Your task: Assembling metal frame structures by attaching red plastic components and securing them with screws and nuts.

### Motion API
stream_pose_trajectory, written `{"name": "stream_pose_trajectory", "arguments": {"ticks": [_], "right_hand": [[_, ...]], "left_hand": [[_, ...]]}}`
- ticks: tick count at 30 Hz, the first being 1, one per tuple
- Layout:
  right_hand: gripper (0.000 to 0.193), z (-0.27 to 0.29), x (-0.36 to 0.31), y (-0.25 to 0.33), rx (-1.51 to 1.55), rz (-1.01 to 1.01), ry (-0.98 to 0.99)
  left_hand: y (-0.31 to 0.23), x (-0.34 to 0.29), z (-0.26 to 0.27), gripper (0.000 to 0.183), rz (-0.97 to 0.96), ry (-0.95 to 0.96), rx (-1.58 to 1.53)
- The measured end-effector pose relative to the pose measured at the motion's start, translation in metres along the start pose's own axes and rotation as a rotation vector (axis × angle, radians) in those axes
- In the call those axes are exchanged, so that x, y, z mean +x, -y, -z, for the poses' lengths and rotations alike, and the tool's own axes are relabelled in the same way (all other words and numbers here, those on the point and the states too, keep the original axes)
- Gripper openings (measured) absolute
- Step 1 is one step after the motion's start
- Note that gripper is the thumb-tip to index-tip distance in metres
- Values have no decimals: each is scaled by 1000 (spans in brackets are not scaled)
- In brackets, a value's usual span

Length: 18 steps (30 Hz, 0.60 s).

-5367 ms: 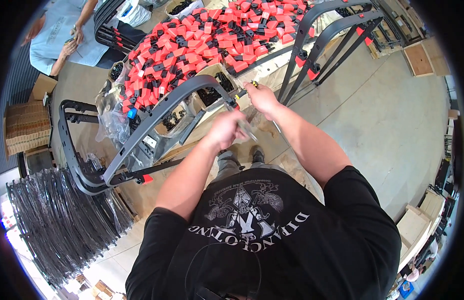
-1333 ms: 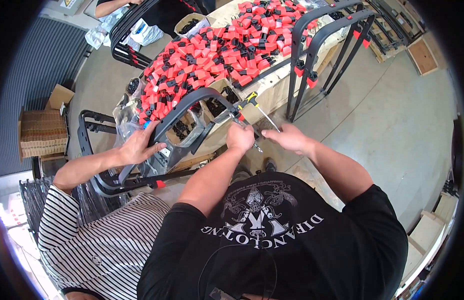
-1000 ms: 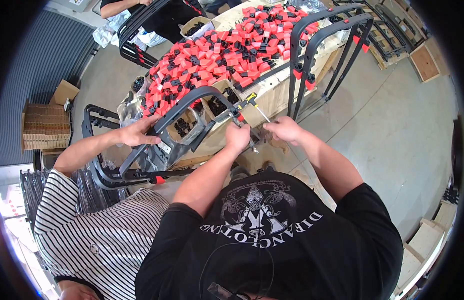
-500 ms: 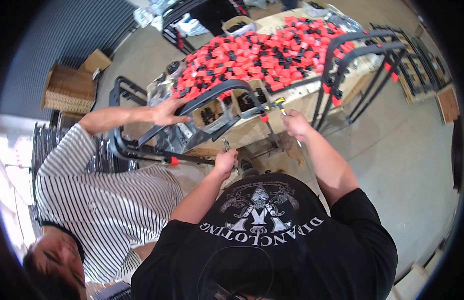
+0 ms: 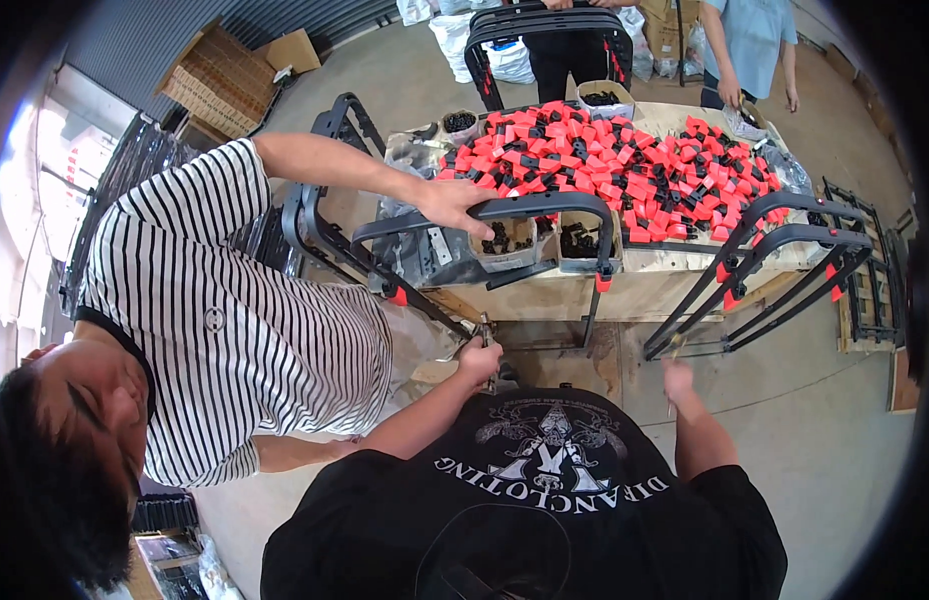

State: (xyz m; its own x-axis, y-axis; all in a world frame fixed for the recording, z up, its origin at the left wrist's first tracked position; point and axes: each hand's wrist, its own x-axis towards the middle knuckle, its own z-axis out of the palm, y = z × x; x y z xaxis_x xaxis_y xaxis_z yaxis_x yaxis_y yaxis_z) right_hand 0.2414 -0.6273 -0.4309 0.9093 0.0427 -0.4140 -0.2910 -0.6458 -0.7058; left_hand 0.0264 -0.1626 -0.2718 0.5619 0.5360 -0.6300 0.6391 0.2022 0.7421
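My left hand (image 5: pixel 480 361) is closed around a silver metal hand tool (image 5: pixel 487 328), whose exact kind I cannot make out. It is beside the lower leg of a black tubular frame (image 5: pixel 525 207) with red clips. My right hand (image 5: pixel 677 380) is closed around a hammer (image 5: pixel 677 345), its yellow-and-black head smeared by motion. The hammer is to the right of that frame's right leg, apart from its red clip (image 5: pixel 604 283). A co-worker's hand (image 5: pixel 455 205) rests on the frame's upper left bend.
Red and black plastic parts (image 5: pixel 625 165) heap on the wooden table (image 5: pixel 665 290). Bins of black parts (image 5: pixel 583 240) stand along its near edge. Another black frame (image 5: pixel 805 235) leans at the right. The striped-shirted co-worker (image 5: pixel 235 320) is close at my left; more people stand behind the table.
The view has shifted, showing more beyond the table. My right hand has drawn the hammer away from the frame's red clip, toward the right and nearer me. My left hand still holds its tool.
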Motion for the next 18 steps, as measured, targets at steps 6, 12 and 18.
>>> {"name": "stream_pose_trajectory", "arguments": {"ticks": [6, 12, 18], "right_hand": [[49, -28, -120, -84, -761, -153, 587], [46, -13, -175, -133, -535, -50, 324], [36, -6, -173, -40, -406, -486, 289]], "left_hand": [[25, -2, 10, 21, 53, -1, 138], [50, 2, 9, 19, -195, 58, 397], [82, -36, 50, 25, -377, 101, 632]]}}
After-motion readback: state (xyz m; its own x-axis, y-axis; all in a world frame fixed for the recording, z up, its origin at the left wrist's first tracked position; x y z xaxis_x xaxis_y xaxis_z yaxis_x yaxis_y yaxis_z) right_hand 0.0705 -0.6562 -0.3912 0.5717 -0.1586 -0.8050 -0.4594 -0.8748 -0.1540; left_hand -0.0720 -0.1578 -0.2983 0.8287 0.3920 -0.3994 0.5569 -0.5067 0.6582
